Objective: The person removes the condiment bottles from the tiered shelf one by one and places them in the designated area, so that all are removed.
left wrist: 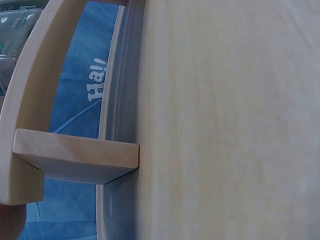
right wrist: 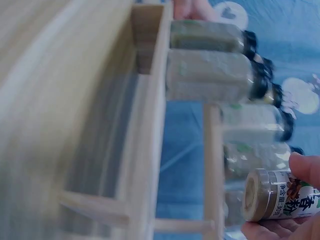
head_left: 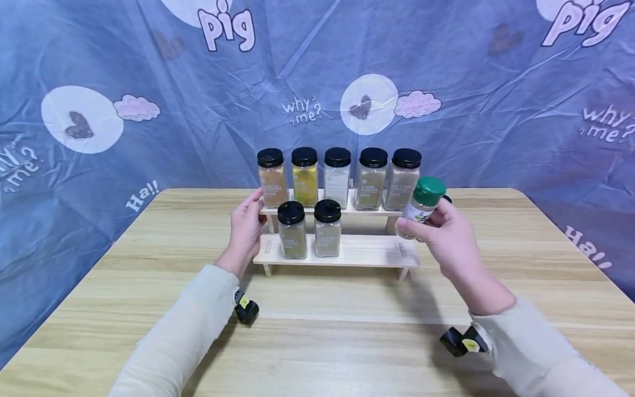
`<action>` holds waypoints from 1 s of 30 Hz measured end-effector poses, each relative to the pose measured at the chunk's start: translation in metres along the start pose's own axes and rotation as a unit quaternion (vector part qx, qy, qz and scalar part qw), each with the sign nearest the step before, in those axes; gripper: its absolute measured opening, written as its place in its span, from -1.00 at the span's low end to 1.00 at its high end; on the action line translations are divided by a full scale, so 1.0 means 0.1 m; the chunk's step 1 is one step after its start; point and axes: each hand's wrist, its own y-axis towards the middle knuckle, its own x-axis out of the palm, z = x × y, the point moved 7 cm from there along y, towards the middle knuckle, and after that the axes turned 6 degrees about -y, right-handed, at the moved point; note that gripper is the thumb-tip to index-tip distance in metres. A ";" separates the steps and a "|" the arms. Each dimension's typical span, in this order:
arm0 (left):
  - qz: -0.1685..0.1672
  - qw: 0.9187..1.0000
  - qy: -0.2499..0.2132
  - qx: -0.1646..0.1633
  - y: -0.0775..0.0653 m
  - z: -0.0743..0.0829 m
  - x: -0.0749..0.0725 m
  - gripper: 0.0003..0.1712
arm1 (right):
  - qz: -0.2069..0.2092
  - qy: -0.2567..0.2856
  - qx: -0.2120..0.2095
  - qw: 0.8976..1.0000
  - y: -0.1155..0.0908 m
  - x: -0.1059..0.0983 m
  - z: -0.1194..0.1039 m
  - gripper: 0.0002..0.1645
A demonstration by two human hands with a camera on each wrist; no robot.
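My left hand [head_left: 244, 226] grips the left end of a two-tier wooden spice rack [head_left: 367, 251], at its upper shelf. In the left wrist view only a fingertip [left wrist: 11, 220] shows at the rack's corner. My right hand [head_left: 452, 237] holds a small spice jar [head_left: 419, 210] with a green cap, tilted, just off the rack's right end. Printed label and brownish contents of this jar [right wrist: 270, 195] show in the right wrist view. Two black-capped jars, one greenish [head_left: 293, 237] and one beige [head_left: 327, 236], stand on the lower shelf's left half.
Several black-capped jars line the upper shelf, among them an orange-brown one [head_left: 274, 184], a yellow one [head_left: 305, 182] and a white one [head_left: 337, 182]. Something black [head_left: 447, 198] peeks out behind my right hand. The rack stands on a wooden table [head_left: 317, 342] before a blue printed cloth [head_left: 317, 49].
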 end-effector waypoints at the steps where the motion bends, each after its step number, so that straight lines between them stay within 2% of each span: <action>1: 0.000 1.000 0.001 0.000 0.00 0.00 0.00 -0.50 | 0.006 0.003 0.001 1.000 0.01 -0.05 0.00 -0.56; 5: 0.004 1.000 0.010 -0.003 -0.01 -0.01 -0.02 -0.50 | 0.029 0.018 0.005 0.999 0.04 -0.22 0.01 -0.58; 11: 0.001 1.000 0.024 0.007 0.01 -0.01 -0.01 -0.51 | 0.059 0.085 0.027 0.994 0.10 -0.44 0.07 -0.55; 22: 0.002 0.999 0.041 0.023 0.01 0.01 -0.02 -0.50 | 0.148 0.131 0.063 0.978 0.22 -0.86 0.42 -0.49; 25: 0.003 0.999 0.036 0.020 0.01 0.00 -0.03 -0.50 | 0.160 0.113 0.077 0.978 0.24 -0.93 0.50 -0.50; 30: -0.009 1.000 0.021 0.019 0.03 -0.02 -0.03 -0.52 | 0.159 0.041 0.099 0.981 0.31 -0.98 0.62 -0.53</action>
